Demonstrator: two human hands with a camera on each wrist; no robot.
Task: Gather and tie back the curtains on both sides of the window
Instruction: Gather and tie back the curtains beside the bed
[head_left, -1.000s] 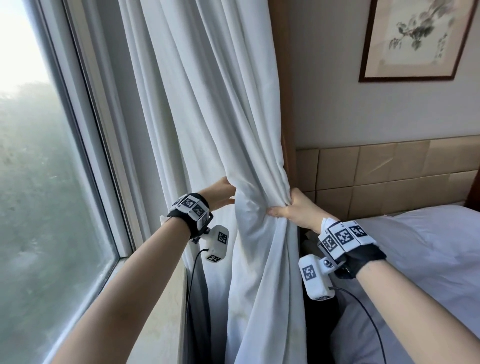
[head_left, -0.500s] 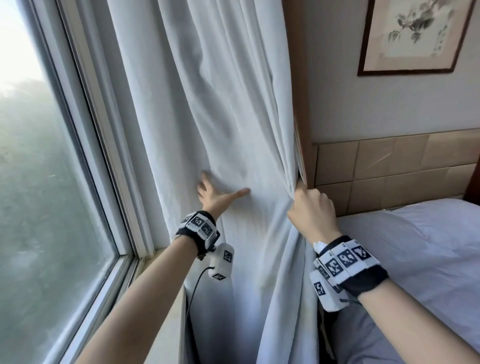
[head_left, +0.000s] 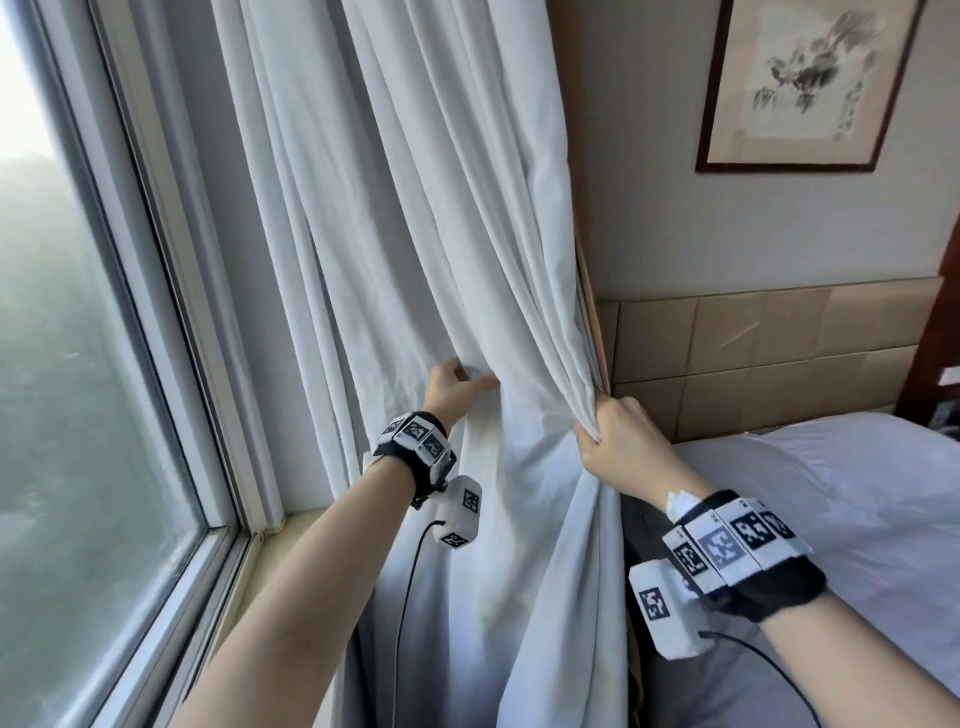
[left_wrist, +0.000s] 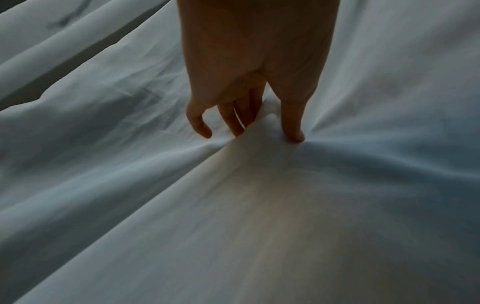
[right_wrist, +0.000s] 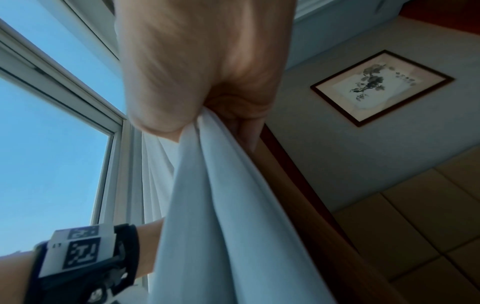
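A white curtain (head_left: 415, 234) hangs at the window's right side, in front of me. My left hand (head_left: 460, 382) is on its middle at about waist height. In the left wrist view the left hand (left_wrist: 267, 131) pinches a raised fold of the curtain (left_wrist: 259, 205) between thumb and fingers. My right hand (head_left: 605, 436) is a fist round the bunched right edge of the curtain, close to the wooden wall trim. The right wrist view shows this right hand (right_wrist: 233, 111) gripping the curtain (right_wrist: 221, 205) folds. No tie-back is in view.
The window (head_left: 78, 364) and its sill (head_left: 291, 540) are on the left. A bed (head_left: 831, 519) with white bedding lies at the right, below a tan padded headboard (head_left: 753, 353). A framed picture (head_left: 800, 83) hangs above. Wooden trim (head_left: 589, 291) runs behind the curtain's edge.
The left hand lay flat and open on the spread curtain half a second ago; now it pinches a fold. The right hand has kept its grip on the curtain's right edge.
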